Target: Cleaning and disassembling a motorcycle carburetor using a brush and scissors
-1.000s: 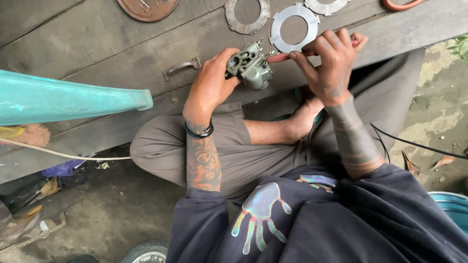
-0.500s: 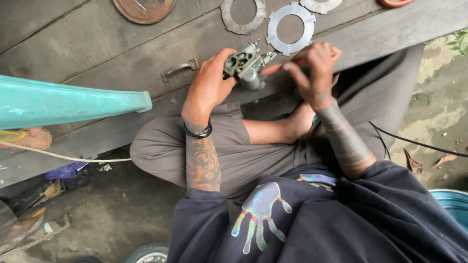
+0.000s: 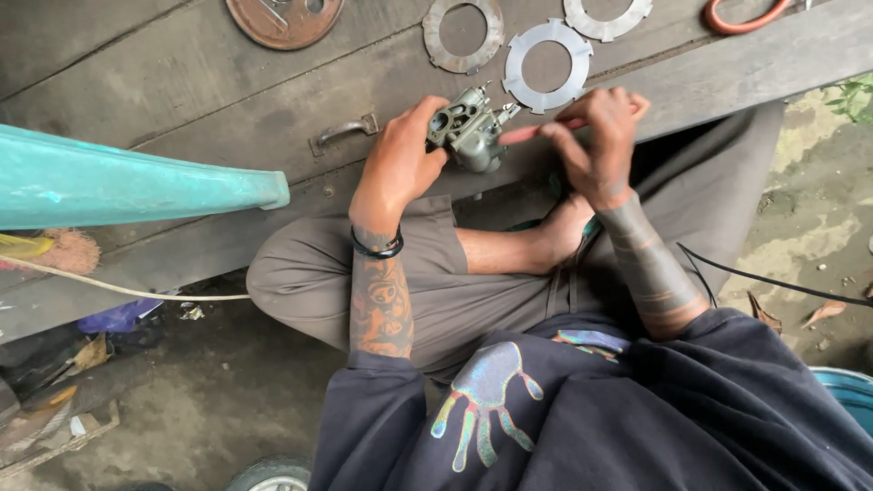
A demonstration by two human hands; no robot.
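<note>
- Since a second earlier, when its fingers were spread open, my right hand (image 3: 596,145) had curled shut around the thin red-handled tool (image 3: 532,133) and come in closer to the part.
- My left hand (image 3: 400,164) had stayed clamped on the small grey-green cast-metal carburetor body (image 3: 468,129), thumb and fingers wrapped round its near side, holding it just above the edge of the worn grey wooden board (image 3: 227,82).
- My right hand pinched the red tool between thumb and fingertips, and the tool's tip pointed at the right side of the carburetor body; whether it touched the metal I could not tell.
- On my left wrist sat a black band (image 3: 377,245), and both forearms were tattooed.
- Just beyond the carburetor body on the board lay a flat silvery notched ring plate (image 3: 516,71), with a rustier flat ring (image 3: 435,36) beside it to the left and another pale notched ring (image 3: 607,20) further right at the top edge.
- Further left on the board lay a round rusty brown metal disc (image 3: 284,20), and nearer me a small metal handle (image 3: 344,133) was fixed to the wood.
- An orange loop (image 3: 741,18) lay at the board's top right.
- A long teal panel (image 3: 127,186) reached in from the left.
- I sat cross-legged in grey trousers (image 3: 473,300), one bare foot (image 3: 564,232) below my right hand.
</note>
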